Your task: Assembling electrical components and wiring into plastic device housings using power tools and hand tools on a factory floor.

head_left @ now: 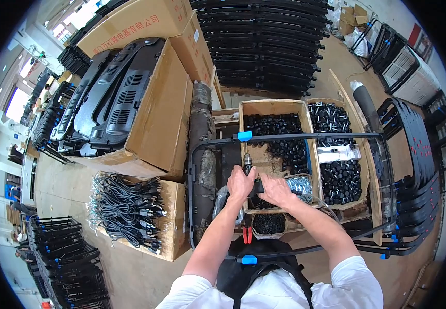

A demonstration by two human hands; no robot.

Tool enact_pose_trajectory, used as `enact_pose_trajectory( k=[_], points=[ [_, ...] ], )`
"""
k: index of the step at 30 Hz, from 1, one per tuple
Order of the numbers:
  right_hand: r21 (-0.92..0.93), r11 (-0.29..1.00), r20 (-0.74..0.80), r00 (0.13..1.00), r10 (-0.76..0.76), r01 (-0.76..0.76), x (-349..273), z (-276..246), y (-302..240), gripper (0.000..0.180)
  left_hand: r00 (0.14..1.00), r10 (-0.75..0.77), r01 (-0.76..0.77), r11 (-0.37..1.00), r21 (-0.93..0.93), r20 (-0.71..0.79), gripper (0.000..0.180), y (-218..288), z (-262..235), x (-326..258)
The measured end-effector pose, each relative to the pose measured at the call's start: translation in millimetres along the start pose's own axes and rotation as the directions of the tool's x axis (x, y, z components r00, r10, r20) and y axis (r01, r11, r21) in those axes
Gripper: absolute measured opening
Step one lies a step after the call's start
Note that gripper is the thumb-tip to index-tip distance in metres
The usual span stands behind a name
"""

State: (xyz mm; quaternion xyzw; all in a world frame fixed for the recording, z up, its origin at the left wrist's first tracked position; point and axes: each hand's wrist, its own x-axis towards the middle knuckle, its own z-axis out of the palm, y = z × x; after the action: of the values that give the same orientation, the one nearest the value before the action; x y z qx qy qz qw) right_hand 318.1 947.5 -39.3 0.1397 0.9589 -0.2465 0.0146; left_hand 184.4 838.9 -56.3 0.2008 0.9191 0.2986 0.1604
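A power drill (247,159) with a metal chuck points away from me, over the near left part of an open cardboard box. My left hand (240,183) is closed around its front, behind the chuck. My right hand (275,190) is closed on the drill's black rear part; the fingers hide much of it. A black tubular frame (310,136) with blue clips surrounds both hands, one long bar beyond them and another near my waist. Silver screws (299,186) lie by my right hand. Below my left hand are red-handled pliers (247,235).
Black caps (285,154) fill part of the cardboard box; more small black parts (340,181) lie to its right. A small container holds black screws (269,224). At left are bundled cables (127,208) and a carton (164,116) of black plastic covers. Stacked black frames (264,46) stand beyond.
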Motion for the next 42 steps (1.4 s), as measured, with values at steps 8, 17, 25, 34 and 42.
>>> enact_pose_trajectory(
  k=[8, 17, 25, 34, 42],
  points=[
    [0.073, 0.997, -0.059, 0.998, 0.013, -0.008, 6, 10, 6, 0.068, 0.999, -0.046, 0.046, 0.998, 0.047, -0.006, 0.064, 8, -1, 7],
    [0.068, 0.997, -0.110, 0.994, -0.021, 0.028, 12, 15, 17, 0.088, 0.997, -0.070, 0.069, 0.997, 0.043, 0.025, 0.063, 16, -2, 13],
    [0.098, 0.995, -0.064, 0.997, 0.044, -0.038, 19, 7, 13, 0.083, 0.994, -0.110, 0.111, 0.992, 0.056, -0.017, 0.068, 16, 0, 22],
    [0.098, 0.993, -0.066, 0.996, -0.057, 0.063, 16, 9, 7, 0.060, 0.983, -0.182, 0.182, 0.983, 0.035, 0.016, 0.072, 17, -1, 21],
    [0.120, 0.993, -0.009, 1.000, -0.021, 0.022, 8, 6, 4, 0.062, 0.990, -0.140, 0.142, 0.986, 0.089, -0.024, 0.070, 16, 1, 13]
  ],
)
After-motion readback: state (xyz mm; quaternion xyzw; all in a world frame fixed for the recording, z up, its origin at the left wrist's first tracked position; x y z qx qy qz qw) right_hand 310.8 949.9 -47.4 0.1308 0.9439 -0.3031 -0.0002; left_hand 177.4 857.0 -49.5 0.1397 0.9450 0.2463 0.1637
